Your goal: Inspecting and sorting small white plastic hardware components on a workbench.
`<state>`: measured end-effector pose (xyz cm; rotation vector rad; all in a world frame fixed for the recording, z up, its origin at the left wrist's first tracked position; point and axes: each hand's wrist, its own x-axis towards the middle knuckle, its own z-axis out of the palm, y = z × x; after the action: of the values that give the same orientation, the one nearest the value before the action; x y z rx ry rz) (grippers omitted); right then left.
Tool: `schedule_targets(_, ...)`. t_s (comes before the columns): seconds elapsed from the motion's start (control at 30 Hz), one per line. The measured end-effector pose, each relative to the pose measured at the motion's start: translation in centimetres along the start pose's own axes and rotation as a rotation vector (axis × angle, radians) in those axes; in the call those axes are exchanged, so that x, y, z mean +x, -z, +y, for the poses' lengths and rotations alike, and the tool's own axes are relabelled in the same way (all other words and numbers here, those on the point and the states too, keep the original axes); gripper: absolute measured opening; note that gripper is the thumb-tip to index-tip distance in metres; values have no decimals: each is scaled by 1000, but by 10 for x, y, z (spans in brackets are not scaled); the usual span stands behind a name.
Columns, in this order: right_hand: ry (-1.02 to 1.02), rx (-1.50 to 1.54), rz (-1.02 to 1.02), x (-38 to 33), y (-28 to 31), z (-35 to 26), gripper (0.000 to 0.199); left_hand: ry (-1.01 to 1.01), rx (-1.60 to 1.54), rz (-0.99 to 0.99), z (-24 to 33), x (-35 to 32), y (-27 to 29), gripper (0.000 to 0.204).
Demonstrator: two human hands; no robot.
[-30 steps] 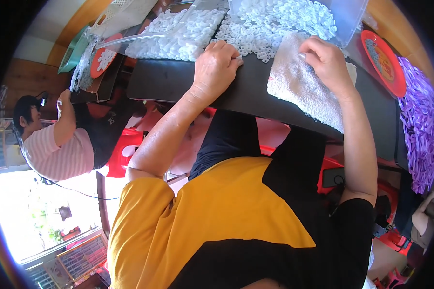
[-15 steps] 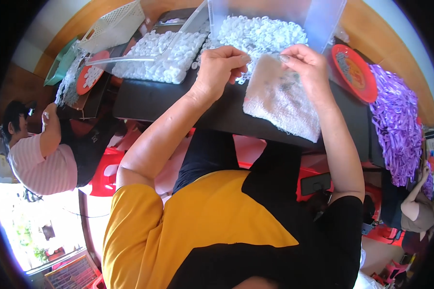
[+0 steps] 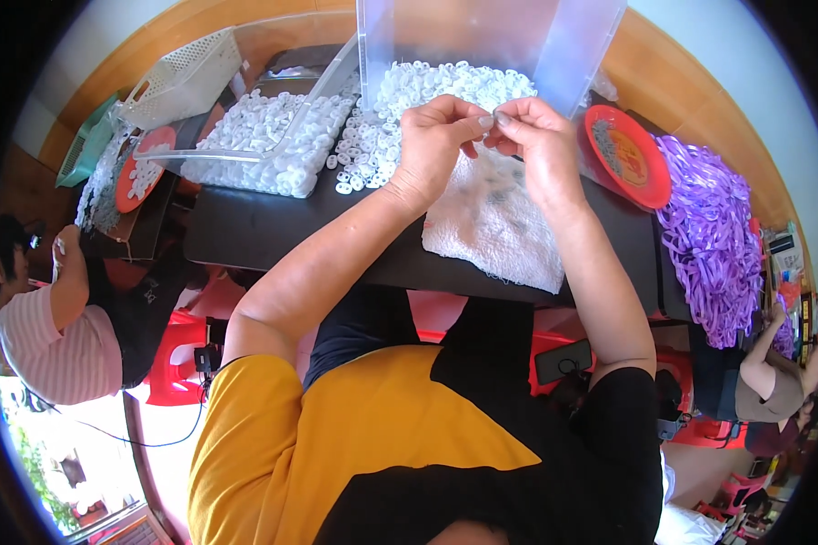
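Note:
Both hands are raised over the table with their pinched fingertips meeting. My left hand [image 3: 434, 150] has thumb and forefinger pressed together. Against them, my right hand [image 3: 538, 150] closes in the same kind of pinch. Whatever small thing is between the fingers is too tiny to name. Beneath the hands lies a whitish terry cloth [image 3: 495, 232] with dark smudges. Small white oval plastic pieces [image 3: 365, 154] with holes are scattered left of the hands. Beyond the fingers, more of them are heaped at the mouth of a clear plastic bin [image 3: 445, 36].
Left is a clear tray [image 3: 314, 182] of white pieces; farther left, a red plate and a white basket [image 3: 186, 77]. On the right stand a red plate [image 3: 654, 186] with small grey pieces and a pile of purple straps [image 3: 711, 241]. People sit at both sides.
My hands, apart before, have come together so their fingertips meet. The view has shifted a little, and more of the scattered white pieces shows left of my hands.

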<state>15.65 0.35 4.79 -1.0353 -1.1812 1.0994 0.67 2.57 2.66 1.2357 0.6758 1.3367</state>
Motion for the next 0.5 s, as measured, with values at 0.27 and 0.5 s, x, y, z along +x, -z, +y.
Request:
schedule_targets(0.27,-3,-15,-14,0,-2,27,4,274,-202,19,-12,6,11,13)
schedule_targets(0.5,52,-40,-30,-2,3,31,7,379,-229,34,-16,5,15,11)
